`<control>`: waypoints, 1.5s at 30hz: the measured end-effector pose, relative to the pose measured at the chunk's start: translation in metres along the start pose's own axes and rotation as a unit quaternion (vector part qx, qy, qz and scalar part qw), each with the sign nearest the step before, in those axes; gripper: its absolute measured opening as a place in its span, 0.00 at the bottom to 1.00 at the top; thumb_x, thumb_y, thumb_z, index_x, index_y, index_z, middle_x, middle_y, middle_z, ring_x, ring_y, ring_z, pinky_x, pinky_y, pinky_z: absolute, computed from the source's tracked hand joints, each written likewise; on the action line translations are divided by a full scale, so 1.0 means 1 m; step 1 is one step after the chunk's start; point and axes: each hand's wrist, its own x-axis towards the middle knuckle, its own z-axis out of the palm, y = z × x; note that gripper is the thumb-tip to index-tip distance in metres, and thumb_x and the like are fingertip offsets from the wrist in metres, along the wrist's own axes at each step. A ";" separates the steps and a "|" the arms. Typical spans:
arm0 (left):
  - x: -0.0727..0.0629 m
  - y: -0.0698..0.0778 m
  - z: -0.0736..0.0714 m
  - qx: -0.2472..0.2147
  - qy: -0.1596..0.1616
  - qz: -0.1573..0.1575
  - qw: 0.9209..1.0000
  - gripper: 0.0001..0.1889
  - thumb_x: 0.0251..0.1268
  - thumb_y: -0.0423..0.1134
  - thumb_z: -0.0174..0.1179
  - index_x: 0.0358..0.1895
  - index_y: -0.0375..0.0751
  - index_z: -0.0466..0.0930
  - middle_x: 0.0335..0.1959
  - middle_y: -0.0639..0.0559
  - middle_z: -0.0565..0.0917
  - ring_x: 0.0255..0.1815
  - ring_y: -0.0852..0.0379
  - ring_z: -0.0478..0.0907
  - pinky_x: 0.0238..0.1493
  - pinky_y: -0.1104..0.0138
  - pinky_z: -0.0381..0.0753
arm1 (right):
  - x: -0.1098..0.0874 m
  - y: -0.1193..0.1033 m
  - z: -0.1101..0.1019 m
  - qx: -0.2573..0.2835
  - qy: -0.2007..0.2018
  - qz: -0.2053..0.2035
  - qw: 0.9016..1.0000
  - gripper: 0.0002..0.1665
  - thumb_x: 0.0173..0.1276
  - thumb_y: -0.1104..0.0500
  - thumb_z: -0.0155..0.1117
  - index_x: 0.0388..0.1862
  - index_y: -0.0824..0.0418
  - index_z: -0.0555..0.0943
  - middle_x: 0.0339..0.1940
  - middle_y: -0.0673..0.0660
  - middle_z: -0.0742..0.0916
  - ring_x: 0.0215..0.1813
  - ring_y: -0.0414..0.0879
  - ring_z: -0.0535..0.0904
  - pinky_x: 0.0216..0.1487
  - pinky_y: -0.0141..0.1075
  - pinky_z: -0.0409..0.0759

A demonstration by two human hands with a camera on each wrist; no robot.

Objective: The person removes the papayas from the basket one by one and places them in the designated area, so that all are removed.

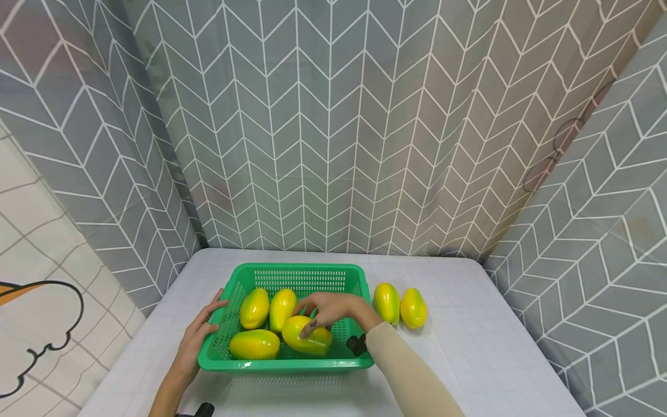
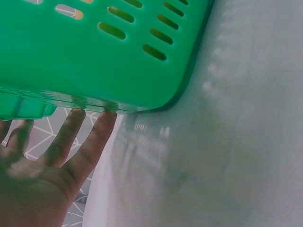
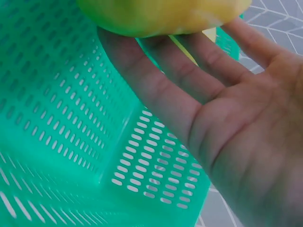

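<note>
A green plastic basket [image 1: 299,364] with slotted walls stands on the table, several glossy yellow-green papayas inside it. Two of these, a papaya [image 1: 255,308] and another papaya [image 1: 282,308], lie toward the back; one papaya [image 1: 255,345] is at the front left. My right hand [image 1: 333,308] reaches in over the right side and grips the front middle papaya [image 1: 312,340], thumb on the near side. The right wrist view shows its fingers against the underside of that papaya [image 3: 165,16]. Extended fingers of my left hand [image 1: 191,339] touch the basket's left side.
Outside the basket, to its right, a papaya [image 1: 387,302] and another papaya [image 1: 413,308] lie side by side on the white-covered table [image 1: 469,347]. A grey patterned curtain [image 1: 328,145] hangs behind the table and along both sides.
</note>
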 end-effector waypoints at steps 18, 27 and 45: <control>0.000 -0.002 0.000 -0.004 -0.002 0.010 1.000 0.27 0.79 0.30 0.40 0.78 0.34 0.64 0.91 0.55 0.47 0.77 0.88 0.50 0.67 0.91 0.58 | -0.030 0.016 -0.034 0.052 0.134 -0.004 0.990 0.34 0.69 0.44 0.72 0.70 0.54 0.78 0.60 0.60 0.86 0.49 0.48 0.85 0.42 0.42 0.90; 0.000 -0.003 -0.001 -0.013 -0.006 0.018 1.000 0.27 0.79 0.29 0.40 0.78 0.32 0.64 0.91 0.56 0.48 0.76 0.89 0.51 0.68 0.90 0.59 | -0.051 0.033 -0.050 0.067 0.214 0.010 0.975 0.34 0.70 0.41 0.70 0.69 0.55 0.79 0.61 0.62 0.86 0.58 0.55 0.83 0.43 0.41 0.89; 0.000 -0.001 -0.001 -0.006 -0.006 0.011 1.000 0.26 0.80 0.30 0.40 0.78 0.33 0.64 0.91 0.58 0.47 0.76 0.88 0.49 0.68 0.91 0.57 | -0.098 0.073 -0.064 0.111 0.317 0.103 0.936 0.37 0.72 0.40 0.68 0.73 0.57 0.75 0.68 0.67 0.82 0.60 0.58 0.83 0.47 0.48 0.91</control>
